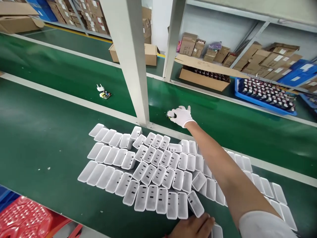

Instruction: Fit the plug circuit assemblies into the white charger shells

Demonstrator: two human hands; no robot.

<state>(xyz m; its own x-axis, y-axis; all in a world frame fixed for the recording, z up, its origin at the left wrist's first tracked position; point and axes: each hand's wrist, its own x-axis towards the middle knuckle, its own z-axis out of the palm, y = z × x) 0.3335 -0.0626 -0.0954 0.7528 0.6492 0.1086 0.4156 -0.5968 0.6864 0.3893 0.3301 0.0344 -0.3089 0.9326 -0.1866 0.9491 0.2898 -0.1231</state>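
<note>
My right hand [182, 116], in a white glove, reaches far over the green conveyor belt. Its thumb and forefinger pinch a small electronic part [170, 114], mostly covered by the fingers; the other fingers stick out. At the bottom edge my left hand [194, 226] is bare, with its fingers curled against a white plastic case [216, 231] that is partly cut off. Just above these fingers another white case [195, 204] lies tilted. Rows of open white cases [153, 197], many with dark slots, cover the near work surface. A small circuit board with a white piece [105, 95] lies farther left on the belt.
A pale metal post [133, 66] rises between the near surface and the belt. Across the belt stand a cardboard box [204, 77] and a blue tray [266, 99] filled with small parts. Shelves of cartons line the back. A red stool [27, 218] is at lower left.
</note>
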